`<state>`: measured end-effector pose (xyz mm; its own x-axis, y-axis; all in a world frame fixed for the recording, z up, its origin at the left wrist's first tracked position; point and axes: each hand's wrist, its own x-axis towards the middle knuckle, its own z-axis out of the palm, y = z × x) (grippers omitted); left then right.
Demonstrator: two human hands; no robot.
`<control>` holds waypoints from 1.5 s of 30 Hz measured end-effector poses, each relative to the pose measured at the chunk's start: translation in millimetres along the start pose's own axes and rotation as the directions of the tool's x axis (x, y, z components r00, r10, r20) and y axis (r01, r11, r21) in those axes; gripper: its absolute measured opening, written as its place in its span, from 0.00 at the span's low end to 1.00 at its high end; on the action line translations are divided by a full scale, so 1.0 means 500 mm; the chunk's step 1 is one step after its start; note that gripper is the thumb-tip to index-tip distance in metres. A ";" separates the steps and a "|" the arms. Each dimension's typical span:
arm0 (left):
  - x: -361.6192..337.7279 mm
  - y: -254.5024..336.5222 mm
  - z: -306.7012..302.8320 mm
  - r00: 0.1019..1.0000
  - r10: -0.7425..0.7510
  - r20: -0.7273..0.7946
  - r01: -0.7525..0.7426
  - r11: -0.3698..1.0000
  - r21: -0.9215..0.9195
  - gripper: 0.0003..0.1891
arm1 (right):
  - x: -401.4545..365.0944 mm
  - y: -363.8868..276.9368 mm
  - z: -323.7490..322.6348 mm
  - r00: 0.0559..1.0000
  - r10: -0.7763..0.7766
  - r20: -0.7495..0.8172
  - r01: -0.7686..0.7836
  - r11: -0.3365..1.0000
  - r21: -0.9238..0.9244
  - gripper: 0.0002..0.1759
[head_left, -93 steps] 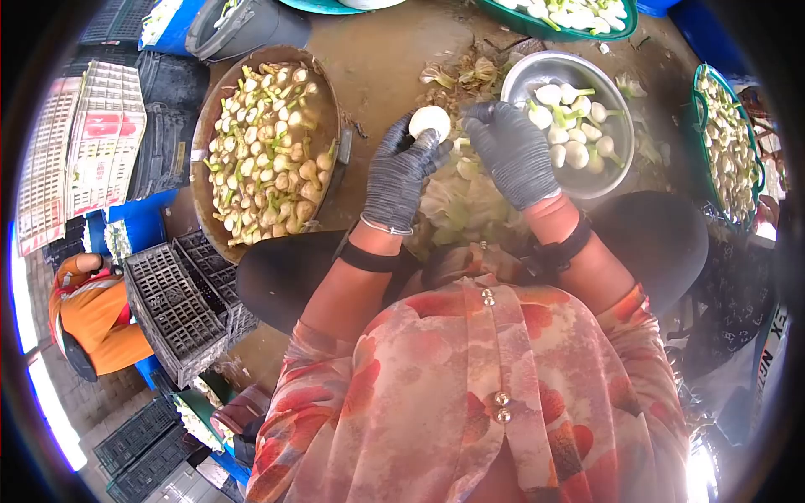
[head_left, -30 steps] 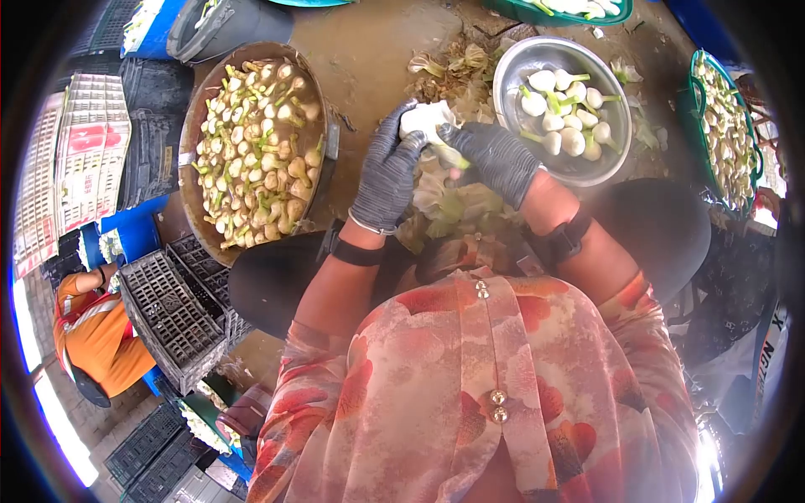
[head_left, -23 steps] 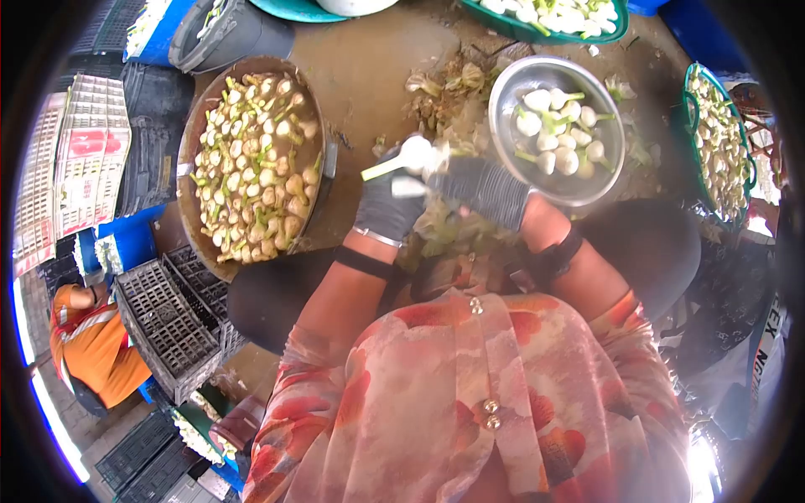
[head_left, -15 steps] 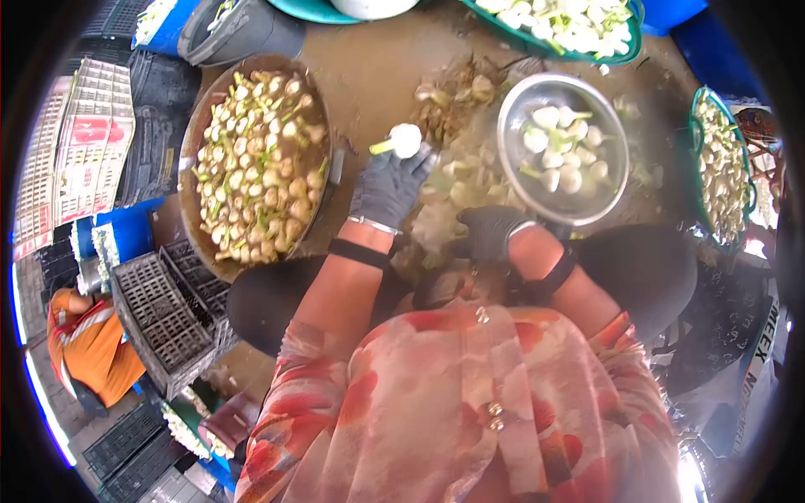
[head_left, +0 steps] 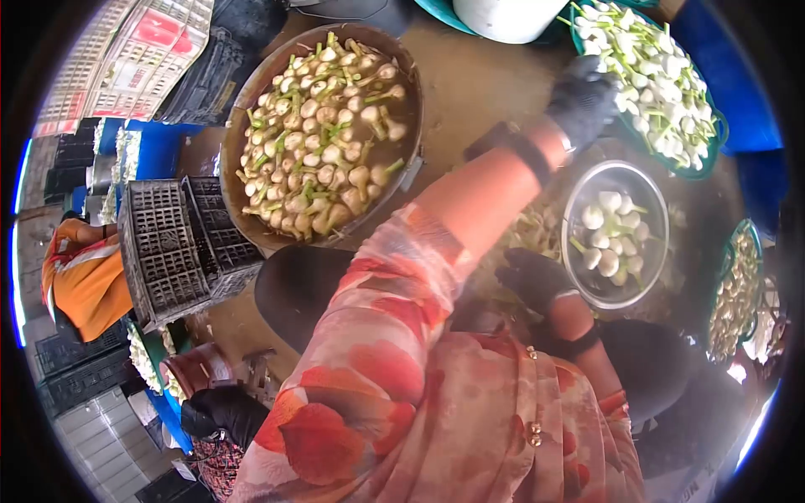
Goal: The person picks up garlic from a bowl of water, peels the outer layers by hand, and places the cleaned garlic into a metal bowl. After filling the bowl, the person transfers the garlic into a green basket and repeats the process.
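My left hand, in a dark glove, reaches far forward to the near left edge of a green basket heaped with white garlic bulbs. Its fingers are blurred, and I cannot see a bulb in them. Low in front of my lap, my gloved right hand has its fingers curled; whatever they hold is hidden. Just right of it stands a round metal bowl with several trimmed garlic bulbs inside. Peelings lie on the ground between my hands.
A wide brown tub of untrimmed garlic in water stands on the left. Black crates sit beside it. Another green basket is at far right, and a white bucket at the top. A person in orange is at far left.
My left hand has swung forward and right from beside the peelings to the green basket. The white garlic bulb it held no longer shows. My right hand stays low by the bowl; the view has shifted.
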<state>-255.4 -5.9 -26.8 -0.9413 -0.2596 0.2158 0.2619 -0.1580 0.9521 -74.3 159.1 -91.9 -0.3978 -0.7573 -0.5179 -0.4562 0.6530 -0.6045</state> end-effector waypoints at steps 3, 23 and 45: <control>-0.038 -0.121 -0.221 0.968 0.156 -0.199 -0.034 0.860 0.510 0.14 | -0.012 -0.048 -0.052 0.987 0.155 0.046 -0.158 0.986 0.057 0.29; -0.201 -0.024 -0.591 0.751 -0.590 -0.295 0.608 0.444 0.658 0.20 | 0.010 -0.071 -0.071 0.988 0.106 -0.116 -0.093 0.990 0.109 0.23; -0.432 0.189 -0.103 0.946 -0.310 0.098 0.224 0.841 0.492 0.21 | -0.075 -0.102 -0.103 0.573 0.091 -0.814 0.085 0.982 0.170 0.10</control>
<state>-16.6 -13.8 5.4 -0.9922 -0.1034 -0.0695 -0.0959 0.2780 0.9558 -76.9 154.5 -10.4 -0.9176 -0.3715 0.1411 -0.3470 0.5758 -0.7404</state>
